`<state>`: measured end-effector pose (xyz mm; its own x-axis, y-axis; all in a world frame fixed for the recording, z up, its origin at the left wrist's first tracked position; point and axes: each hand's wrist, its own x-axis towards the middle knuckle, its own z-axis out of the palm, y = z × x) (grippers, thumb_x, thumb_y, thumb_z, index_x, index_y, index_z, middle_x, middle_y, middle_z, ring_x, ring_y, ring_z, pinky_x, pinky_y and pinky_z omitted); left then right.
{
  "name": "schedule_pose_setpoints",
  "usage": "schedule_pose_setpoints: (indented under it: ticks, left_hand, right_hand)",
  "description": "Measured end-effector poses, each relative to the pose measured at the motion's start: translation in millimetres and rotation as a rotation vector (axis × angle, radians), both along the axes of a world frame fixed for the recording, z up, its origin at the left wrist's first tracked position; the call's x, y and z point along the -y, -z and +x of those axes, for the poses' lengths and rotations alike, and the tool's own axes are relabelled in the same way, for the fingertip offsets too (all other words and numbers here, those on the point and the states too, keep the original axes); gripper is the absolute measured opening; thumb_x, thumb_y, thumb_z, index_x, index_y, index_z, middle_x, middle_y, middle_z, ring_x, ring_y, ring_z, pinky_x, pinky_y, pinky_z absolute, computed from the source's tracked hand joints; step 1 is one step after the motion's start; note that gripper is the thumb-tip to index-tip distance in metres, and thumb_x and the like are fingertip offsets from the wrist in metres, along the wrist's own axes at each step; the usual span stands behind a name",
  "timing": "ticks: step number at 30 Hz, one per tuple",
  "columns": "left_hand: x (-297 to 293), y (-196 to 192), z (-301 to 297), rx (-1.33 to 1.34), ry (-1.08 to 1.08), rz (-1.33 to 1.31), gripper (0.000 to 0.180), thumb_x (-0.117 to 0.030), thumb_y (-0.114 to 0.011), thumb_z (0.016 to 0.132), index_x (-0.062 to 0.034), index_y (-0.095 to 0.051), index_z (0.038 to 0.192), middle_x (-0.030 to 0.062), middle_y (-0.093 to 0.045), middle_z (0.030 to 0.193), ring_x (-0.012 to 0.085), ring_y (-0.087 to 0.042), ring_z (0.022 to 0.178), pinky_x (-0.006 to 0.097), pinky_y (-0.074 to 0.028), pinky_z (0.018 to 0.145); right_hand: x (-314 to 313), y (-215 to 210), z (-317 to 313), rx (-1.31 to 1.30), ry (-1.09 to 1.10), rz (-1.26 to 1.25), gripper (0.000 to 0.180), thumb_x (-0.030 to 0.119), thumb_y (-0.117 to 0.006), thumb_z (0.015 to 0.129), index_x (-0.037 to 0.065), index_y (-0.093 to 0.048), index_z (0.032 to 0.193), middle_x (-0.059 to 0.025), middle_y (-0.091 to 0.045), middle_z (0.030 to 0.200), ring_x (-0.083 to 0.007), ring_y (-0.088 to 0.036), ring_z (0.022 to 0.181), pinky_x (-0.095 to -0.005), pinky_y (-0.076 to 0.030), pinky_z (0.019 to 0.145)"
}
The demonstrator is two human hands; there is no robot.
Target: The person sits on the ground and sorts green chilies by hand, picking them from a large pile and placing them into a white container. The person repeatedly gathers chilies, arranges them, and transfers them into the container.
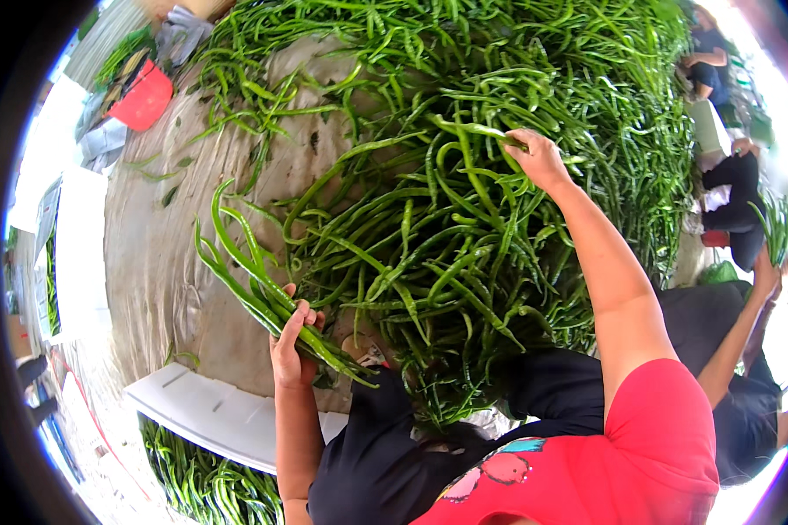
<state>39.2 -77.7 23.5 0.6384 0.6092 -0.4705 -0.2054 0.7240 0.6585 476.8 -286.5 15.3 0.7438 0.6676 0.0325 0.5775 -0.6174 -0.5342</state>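
Observation:
My left hand (296, 341) is closed around a small bunch of long green chili peppers (256, 278), held over the sheet left of the pile. The tips of the bunch fan out up and to the left. Out over the pile, my right arm is stretched, and my right hand (537, 157) pinches a single long green chili pepper (474, 128) near one end. Beneath and around both hands spreads a large heap of loose green chili peppers (490, 262), many of them curved and tangled.
A pale sheet (162, 254) covers the ground at left. A white foam box (206, 411) full of peppers stands at my lower left. Farther off are a red bucket (142, 98) and another white box (83, 254). Other people sit along the right; one person's hand (766, 276) holds peppers.

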Motion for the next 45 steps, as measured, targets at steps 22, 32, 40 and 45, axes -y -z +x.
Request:
schedule_pose_setpoints:
  ticks: [22, 32, 40, 45]
  left_hand:
    - [30.0, -18.7, 34.7, 0.088, 0.296, -0.038, 0.034, -0.017, -0.059, 0.089, -0.0062, -0.047, 0.119, 0.0067, -0.055, 0.101, 0.0129, -0.053, 0.082, 0.028, -0.048, 0.072]
    - [31.8, -5.1, 47.3, -0.122, 0.492, 0.098, 0.031, -0.003, -0.07, 0.076, -0.0013, -0.059, 0.105, 0.0051, -0.063, 0.095, 0.0152, -0.06, 0.083, 0.03, -0.048, 0.077]
    - [13.9, 1.5, 38.9, -0.095, 0.157, 0.012, 0.048, 0.007, -0.062, 0.077, -0.0013, -0.049, 0.122, 0.0073, -0.062, 0.095, 0.0163, -0.059, 0.086, 0.029, -0.048, 0.079]
    - [19.5, 0.2, 35.0, -0.086, 0.184, 0.012, 0.047, 0.005, -0.063, 0.078, -0.0017, -0.049, 0.122, 0.0072, -0.062, 0.096, 0.0163, -0.059, 0.087, 0.029, -0.047, 0.08]
  right_hand:
    - [-34.8, -111.5, -148.1, 0.437, -0.641, 0.385, 0.031, 0.006, -0.064, 0.075, 0.012, -0.065, 0.104, -0.005, -0.061, 0.102, -0.0227, -0.06, 0.1, -0.0323, -0.052, 0.084]
    - [-83.9, -23.2, -147.8, 0.382, -0.807, 0.336, 0.033, 0.009, -0.062, 0.074, 0.011, -0.062, 0.107, -0.0068, -0.058, 0.109, -0.0278, -0.057, 0.103, -0.0363, -0.048, 0.089]
    - [-10.8, 57.3, -0.6, 0.419, 0.081, -0.716, 0.03, 0.02, -0.063, 0.078, 0.004, -0.057, 0.103, -0.0144, -0.061, 0.107, -0.0304, -0.059, 0.1, -0.039, -0.051, 0.08]
    - [-16.8, 31.8, 24.8, 0.076, 0.169, -0.838, 0.024, 0.021, -0.064, 0.071, 0.006, -0.067, 0.089, -0.0138, -0.067, 0.094, -0.0294, -0.065, 0.087, -0.0413, -0.051, 0.075]
